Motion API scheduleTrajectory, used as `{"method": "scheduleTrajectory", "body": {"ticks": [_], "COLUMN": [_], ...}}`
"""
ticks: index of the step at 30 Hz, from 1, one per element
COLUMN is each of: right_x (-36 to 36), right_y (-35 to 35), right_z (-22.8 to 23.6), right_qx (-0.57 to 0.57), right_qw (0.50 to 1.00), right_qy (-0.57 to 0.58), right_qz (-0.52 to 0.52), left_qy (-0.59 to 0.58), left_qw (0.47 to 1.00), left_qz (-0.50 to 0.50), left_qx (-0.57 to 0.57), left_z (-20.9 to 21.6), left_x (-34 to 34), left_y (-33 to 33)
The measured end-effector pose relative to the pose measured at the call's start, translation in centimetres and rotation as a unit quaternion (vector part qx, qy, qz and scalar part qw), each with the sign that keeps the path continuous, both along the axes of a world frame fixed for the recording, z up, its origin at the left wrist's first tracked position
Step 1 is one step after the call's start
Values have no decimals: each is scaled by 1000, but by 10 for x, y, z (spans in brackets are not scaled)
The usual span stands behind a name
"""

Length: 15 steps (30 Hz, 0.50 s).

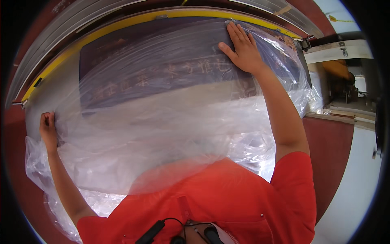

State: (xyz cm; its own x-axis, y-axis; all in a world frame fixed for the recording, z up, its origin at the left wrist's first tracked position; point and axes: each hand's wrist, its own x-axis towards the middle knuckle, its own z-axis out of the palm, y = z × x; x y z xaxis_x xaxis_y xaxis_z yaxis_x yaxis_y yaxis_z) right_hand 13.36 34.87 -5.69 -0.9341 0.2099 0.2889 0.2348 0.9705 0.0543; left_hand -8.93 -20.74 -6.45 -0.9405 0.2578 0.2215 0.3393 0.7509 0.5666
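A large clear plastic sheet (162,126) spreads over a dark purple printed panel (97,53) and hangs down in front of my red shirt. My left hand (48,126) is at the left, its fingers pinched on the edge of the plastic sheet. At the far right part of the panel, my right hand (243,51) lies flat on the sheet with its fingers stretched out and the thumb apart. Light characters on the panel show blurred through the plastic. The sheet is wrinkled and bunched along the right side and below my left hand.
A yellow bar (134,18) runs along the far edge of the pale work surface (44,97). Grey metal rails (48,36) lie beyond it. To the right stands a white frame (339,53) with machinery around it. Red floor (329,150) shows beside the table.
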Motion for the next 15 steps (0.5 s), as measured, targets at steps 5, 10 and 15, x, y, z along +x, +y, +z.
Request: {"method": "scheduleTrajectory", "body": {"ticks": [5, 10, 15], "right_x": [-36, -48, -55], "right_y": [18, 45, 19], "right_z": [4, -11, 3], "right_qx": [-33, -31, -57], "right_qw": [998, 975, 979], "right_qy": [51, 201, 138], "right_qz": [-18, -88, -138], "left_qy": [-87, -194, -111], "left_qw": [978, 914, 968], "left_qz": [30, -322, -70], "left_qx": [187, 152, 213], "left_z": [19, 50, 59], "left_x": [12, 61, 100], "left_y": [-40, -115, -79]}}
